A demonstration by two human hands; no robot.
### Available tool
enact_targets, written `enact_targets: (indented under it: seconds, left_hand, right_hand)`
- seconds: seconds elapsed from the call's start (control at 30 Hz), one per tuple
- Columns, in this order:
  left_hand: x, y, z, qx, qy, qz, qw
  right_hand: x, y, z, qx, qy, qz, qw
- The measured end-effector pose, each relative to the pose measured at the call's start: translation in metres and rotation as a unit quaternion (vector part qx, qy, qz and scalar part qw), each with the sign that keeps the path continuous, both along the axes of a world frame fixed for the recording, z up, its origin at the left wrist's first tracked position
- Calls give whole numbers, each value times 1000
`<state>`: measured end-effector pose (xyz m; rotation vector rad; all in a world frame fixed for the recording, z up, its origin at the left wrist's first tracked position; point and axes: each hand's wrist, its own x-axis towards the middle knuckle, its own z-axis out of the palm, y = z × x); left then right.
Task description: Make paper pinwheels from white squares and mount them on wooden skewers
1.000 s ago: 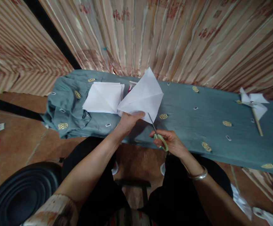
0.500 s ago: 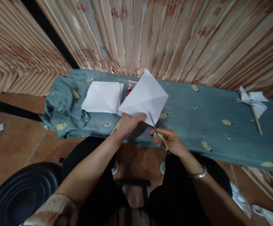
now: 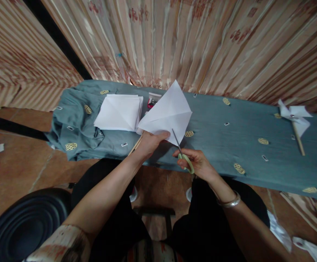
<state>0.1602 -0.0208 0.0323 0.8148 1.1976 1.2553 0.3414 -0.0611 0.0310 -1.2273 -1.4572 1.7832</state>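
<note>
My left hand (image 3: 149, 142) pinches the near corner of a creased white paper square (image 3: 169, 112), holding it tilted above the table. My right hand (image 3: 198, 163) grips green-handled scissors (image 3: 182, 153), whose blades reach into the paper's lower edge. A thin wooden stick (image 3: 135, 145) pokes out beneath my left hand. A stack of white paper squares (image 3: 119, 112) lies on the blue-grey cloth to the left of the held sheet.
The table is covered with a blue-grey patterned cloth (image 3: 229, 145). A finished white paper pinwheel on a stick (image 3: 295, 122) lies at the far right. A small red and white box (image 3: 152, 100) sits behind the sheet. A dark round stool (image 3: 24, 229) stands lower left; striped curtains hang behind.
The held sheet has tilted and shifted slightly while the scissors stay at its lower edge. A wooden stick has come into view under my left hand.
</note>
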Motion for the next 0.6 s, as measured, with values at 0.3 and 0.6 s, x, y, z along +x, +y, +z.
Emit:
enact_targets:
  seconds: [0.3,0.6]
  left_hand:
    - [0,0,0,-2,-1,-10,1000]
    - [3,-3,0,8,1,-17,1000]
  right_hand:
    - [-1,0,0,1,0,-2,1000]
    - [-1,-1,-2,5,4,-19,1000]
